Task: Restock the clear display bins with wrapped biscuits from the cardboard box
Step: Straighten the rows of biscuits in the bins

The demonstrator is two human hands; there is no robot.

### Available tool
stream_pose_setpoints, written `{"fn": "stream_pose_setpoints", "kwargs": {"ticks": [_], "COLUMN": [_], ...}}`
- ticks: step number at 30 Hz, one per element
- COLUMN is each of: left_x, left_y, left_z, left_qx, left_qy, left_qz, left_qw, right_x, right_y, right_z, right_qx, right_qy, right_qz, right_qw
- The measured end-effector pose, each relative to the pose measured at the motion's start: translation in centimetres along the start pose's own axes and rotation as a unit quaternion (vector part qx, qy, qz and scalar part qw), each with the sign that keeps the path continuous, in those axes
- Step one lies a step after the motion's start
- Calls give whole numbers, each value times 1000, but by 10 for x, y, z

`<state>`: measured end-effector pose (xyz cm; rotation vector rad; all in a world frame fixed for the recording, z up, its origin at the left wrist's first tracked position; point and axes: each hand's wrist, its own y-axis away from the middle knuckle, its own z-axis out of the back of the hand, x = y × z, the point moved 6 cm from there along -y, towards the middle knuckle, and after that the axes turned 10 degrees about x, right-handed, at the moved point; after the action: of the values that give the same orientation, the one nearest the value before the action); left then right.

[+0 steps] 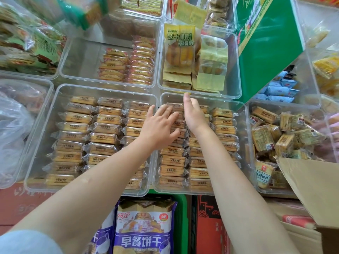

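Wrapped biscuits (pixel 172 160) lie in neat rows in the clear bin (pixel 244 129) at centre right, where both hands work side by side. Left hand (pixel 161 125) lies flat, fingers spread, on the far packets; right hand (pixel 192 114) reaches with straight fingers to the bin's far rim. A second full bin (pixel 45 110) sits just left. The cardboard box (pixel 311 189) stands at lower right.

Two hands in view — left hand (pixel 161 123), right hand (pixel 192 114). One cardboard box (pixel 311 189), one green carton (pixel 266 43). Biscuit bins (pixel 200 97) near the hands — two, three rows each.
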<state>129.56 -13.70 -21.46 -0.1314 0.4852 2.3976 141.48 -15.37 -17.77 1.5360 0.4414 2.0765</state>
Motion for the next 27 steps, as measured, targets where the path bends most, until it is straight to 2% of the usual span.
{"fn": "stream_pose_setpoints", "kwargs": {"ticks": [9, 12, 14, 15, 19, 24, 27], "left_x": [2, 2, 2, 3, 3, 3, 5], "left_y": [0, 0, 1, 1, 3, 2, 3], "left_z": [0, 2, 2, 2, 1, 1, 1], "left_qx": [-29, -24, -17, -14, -3, 9, -20], "left_qy": [32, 30, 24, 22, 15, 3, 7], "left_qz": [0, 0, 2, 6, 19, 22, 32], "left_qw": [999, 999, 1000, 1000, 1000, 1000, 999], "right_x": [3, -3, -6, -8, -11, -6, -4], "right_y": [-5, -13, -16, -18, -31, -37, -39], "right_z": [-1, 15, 28, 31, 20, 12, 10], "right_qx": [18, -66, -154, -174, -126, -145, -126], "right_qy": [56, 124, 193, 220, 308, 369, 432], "right_qz": [47, 49, 62, 64, 21, 13, -5], "right_qw": [997, 989, 967, 958, 943, 918, 893]}}
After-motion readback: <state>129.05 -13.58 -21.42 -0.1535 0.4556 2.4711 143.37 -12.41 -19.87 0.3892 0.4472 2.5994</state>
